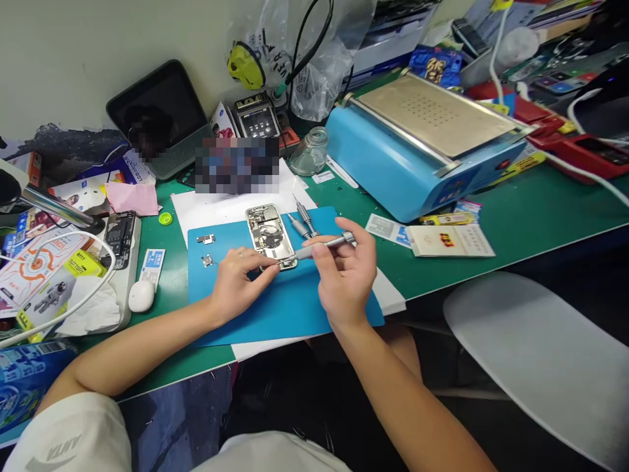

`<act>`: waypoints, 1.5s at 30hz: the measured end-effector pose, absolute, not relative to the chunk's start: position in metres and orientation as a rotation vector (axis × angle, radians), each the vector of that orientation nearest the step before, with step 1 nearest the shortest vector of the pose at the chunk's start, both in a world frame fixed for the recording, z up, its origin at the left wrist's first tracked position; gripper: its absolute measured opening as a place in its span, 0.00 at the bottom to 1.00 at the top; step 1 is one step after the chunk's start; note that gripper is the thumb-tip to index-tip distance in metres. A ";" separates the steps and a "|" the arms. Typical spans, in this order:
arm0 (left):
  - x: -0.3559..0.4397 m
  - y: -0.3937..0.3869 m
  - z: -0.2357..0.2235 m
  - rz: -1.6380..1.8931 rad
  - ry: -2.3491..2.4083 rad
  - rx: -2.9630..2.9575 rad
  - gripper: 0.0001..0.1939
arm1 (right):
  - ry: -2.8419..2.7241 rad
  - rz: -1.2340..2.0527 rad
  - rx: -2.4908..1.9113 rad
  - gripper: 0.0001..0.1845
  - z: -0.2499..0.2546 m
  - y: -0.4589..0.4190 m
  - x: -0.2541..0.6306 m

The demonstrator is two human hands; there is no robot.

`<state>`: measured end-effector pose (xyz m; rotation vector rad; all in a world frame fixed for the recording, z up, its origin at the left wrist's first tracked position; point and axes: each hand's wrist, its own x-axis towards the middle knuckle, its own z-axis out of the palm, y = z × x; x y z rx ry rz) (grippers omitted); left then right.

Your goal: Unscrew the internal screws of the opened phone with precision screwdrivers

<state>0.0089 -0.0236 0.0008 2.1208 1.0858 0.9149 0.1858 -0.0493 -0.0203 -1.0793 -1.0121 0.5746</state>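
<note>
An opened phone housing, its inner parts exposed, lies on a blue mat. My left hand is at its near left corner, with thumb and index finger close together on the lower edge. Wrapped in the fingers of my right hand is a grey metal screwdriver, held slantwise with its tip down at the phone's near end. The exact contact point is too small to make out. Two more screwdrivers lie just right of the phone. Small metal phone parts rest on the mat's left side.
A blue heating-plate machine stands at the back right, near a glass jar. A white earbud case, boxes and a cable crowd the left. A cigarette-style box and cards lie right. A grey chair stands below.
</note>
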 end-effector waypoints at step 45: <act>0.012 -0.053 -0.010 0.462 0.500 2.925 0.18 | -1.421 0.230 -0.924 0.25 -0.003 -0.034 0.211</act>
